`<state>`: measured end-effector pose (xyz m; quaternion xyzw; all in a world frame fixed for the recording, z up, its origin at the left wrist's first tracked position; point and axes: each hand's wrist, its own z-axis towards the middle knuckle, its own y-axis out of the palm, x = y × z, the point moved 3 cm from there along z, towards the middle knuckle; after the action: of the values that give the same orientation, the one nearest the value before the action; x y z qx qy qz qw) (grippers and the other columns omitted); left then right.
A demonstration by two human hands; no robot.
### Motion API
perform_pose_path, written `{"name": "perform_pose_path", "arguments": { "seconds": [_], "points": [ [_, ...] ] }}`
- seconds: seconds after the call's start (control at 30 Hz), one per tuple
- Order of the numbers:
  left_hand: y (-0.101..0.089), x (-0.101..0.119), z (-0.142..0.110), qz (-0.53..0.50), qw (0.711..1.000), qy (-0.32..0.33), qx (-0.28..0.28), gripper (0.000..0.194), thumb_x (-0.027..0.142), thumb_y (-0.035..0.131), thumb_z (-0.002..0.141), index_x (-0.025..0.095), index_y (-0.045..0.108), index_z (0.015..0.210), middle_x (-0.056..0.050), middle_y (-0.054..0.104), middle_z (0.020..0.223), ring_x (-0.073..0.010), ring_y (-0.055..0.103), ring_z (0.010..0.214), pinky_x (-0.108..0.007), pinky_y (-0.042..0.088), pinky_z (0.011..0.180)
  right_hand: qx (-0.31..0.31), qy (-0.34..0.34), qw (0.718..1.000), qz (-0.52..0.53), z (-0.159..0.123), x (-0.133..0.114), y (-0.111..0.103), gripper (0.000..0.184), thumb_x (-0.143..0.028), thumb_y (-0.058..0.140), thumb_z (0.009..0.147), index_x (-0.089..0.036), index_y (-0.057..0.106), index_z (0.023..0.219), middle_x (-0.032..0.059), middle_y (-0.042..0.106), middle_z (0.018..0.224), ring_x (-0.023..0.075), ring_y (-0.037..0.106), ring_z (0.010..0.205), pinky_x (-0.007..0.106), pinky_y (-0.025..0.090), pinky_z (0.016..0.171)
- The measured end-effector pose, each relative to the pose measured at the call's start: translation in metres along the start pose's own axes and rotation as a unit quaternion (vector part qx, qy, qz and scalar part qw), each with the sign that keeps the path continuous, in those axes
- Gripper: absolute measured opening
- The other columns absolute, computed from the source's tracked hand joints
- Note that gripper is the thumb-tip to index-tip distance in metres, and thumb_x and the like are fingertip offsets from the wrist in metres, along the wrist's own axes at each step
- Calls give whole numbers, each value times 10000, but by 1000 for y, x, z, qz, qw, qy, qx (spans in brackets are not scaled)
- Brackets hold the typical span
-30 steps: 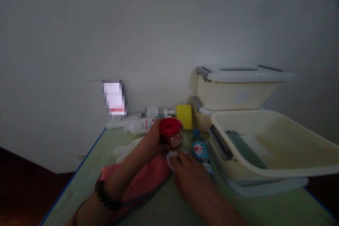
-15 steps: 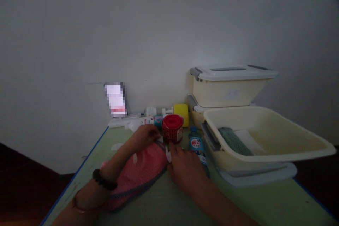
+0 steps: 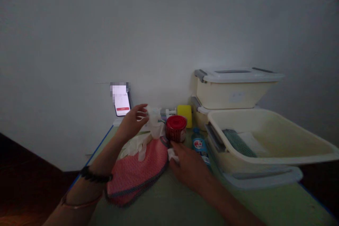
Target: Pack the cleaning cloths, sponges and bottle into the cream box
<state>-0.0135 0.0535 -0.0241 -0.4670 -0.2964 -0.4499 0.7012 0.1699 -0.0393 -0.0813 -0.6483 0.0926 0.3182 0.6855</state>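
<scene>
My left hand point(image 3: 134, 120) is raised above the green table point(image 3: 172, 204), its fingers pinched on a thin whitish glove point(image 3: 152, 127) that hangs down onto a pink mesh-edged cloth point(image 3: 135, 173). My right hand point(image 3: 189, 164) rests on the table beside the cloth, fingers closed on a small white crumpled piece point(image 3: 172, 155). A red roll with a label point(image 3: 176, 128) stands just behind both hands. A blue-labelled bottle point(image 3: 200, 145) lies to the right of my right hand.
A yellow sponge point(image 3: 185, 113) and a white pump bottle lie against the wall. A phone point(image 3: 122, 104) leans on the wall at the left. Cream lidded bins point(image 3: 233, 88) are stacked at the right; an open cream tub point(image 3: 267, 137) holds a green cloth.
My left hand let go of the red roll, which now stands on the table, then reached left and lifted the whitish glove. My right hand stayed by the cloth.
</scene>
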Motion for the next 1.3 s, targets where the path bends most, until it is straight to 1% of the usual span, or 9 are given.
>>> {"name": "perform_pose_path", "arguments": {
  "seconds": [0.2,0.4,0.53,0.7,0.87,1.0,1.07,1.2,1.3],
  "points": [
    [28,-5,-45,-24,999,36,-22,189,271,504,811,171,566,959,-28,581,804,-150,558,702,-299,470,671,115,27,915,386,6,6,-9,333,-349,396,893,-170,517,1146,88,636,1042,164,606,710,285,501,606],
    [36,-20,-95,-196,975,22,-105,331,339,384,923,216,434,1226,-65,599,982,-179,570,918,-309,460,813,121,11,871,477,4,5,7,388,-309,454,882,-198,426,1253,101,551,1236,214,551,1086,333,480,849],
    [36,-22,-102,-213,965,16,-150,509,325,581,827,271,371,1288,-55,602,1049,-195,580,941,-326,468,829,96,-27,901,422,2,3,9,435,-240,438,887,-218,361,1314,110,522,1278,213,546,1102,345,486,832],
    [37,-19,-108,-139,984,-47,-98,130,311,621,776,180,624,777,-29,636,776,-179,589,711,-271,487,645,121,-141,960,207,-4,-1,1,201,-189,497,851,-210,550,1044,53,621,954,171,590,873,296,469,758],
    [30,-14,-112,-193,975,-79,-78,197,376,527,834,222,648,853,-36,627,885,-186,585,762,-296,477,704,230,-9,919,320,-6,6,-14,143,-298,541,855,-230,480,965,-3,590,793,118,567,669,219,462,591],
    [26,-13,-113,-264,953,-7,-145,512,615,383,804,192,645,683,-87,521,1166,-293,481,1073,-381,380,923,273,29,862,427,-8,9,-21,169,-360,531,862,-242,478,972,-34,535,687,101,508,560,193,408,481],
    [26,-15,-114,-276,948,7,-157,548,625,320,821,186,604,656,-96,500,1157,-307,449,1101,-402,344,951,237,10,862,448,-8,5,-20,161,-382,488,884,-244,522,961,-20,538,709,105,506,580,204,406,497],
    [28,-17,-115,-218,963,58,-147,248,437,432,875,220,542,922,-69,510,1071,-241,467,1035,-375,356,915,190,-87,887,412,-9,-6,-18,205,-383,464,892,-248,617,863,19,528,873,148,531,835,277,429,731],
    [32,-17,-117,-170,966,76,-181,235,384,506,856,215,507,1019,-60,539,987,-213,506,934,-349,406,837,158,-86,914,363,-10,-7,-10,167,-367,508,873,-273,643,896,1,488,818,138,507,782,278,411,718]
  ]
}}
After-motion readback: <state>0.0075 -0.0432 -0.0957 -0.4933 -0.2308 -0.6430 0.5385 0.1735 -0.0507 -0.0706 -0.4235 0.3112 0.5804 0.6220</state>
